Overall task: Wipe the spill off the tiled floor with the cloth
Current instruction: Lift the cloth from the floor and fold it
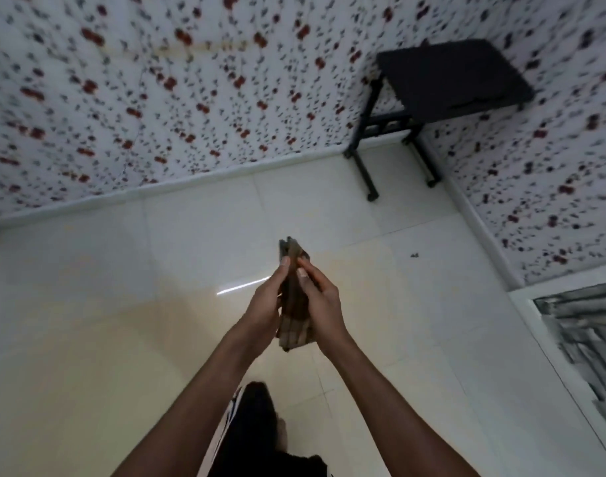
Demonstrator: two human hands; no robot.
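A folded brown checked cloth (pixel 293 321) is held upright in front of me, well above the pale tiled floor (pixel 122 304). My left hand (pixel 270 304) grips its left side with the thumb near the top. My right hand (pixel 320 297) grips its right side, fingers wrapped behind. The cloth's top edge sticks out above both thumbs and its lower end hangs below my palms. A small dark speck (pixel 414 255) lies on the floor to the right. No wet spill is plainly visible on the tiles.
A black stool (pixel 442 80) stands in the far right corner against the flower-patterned walls (pixel 157 98). A white frame with grey fabric (pixel 583 332) sits at the right edge. My dark-trousered leg and foot (pixel 256 425) are below.
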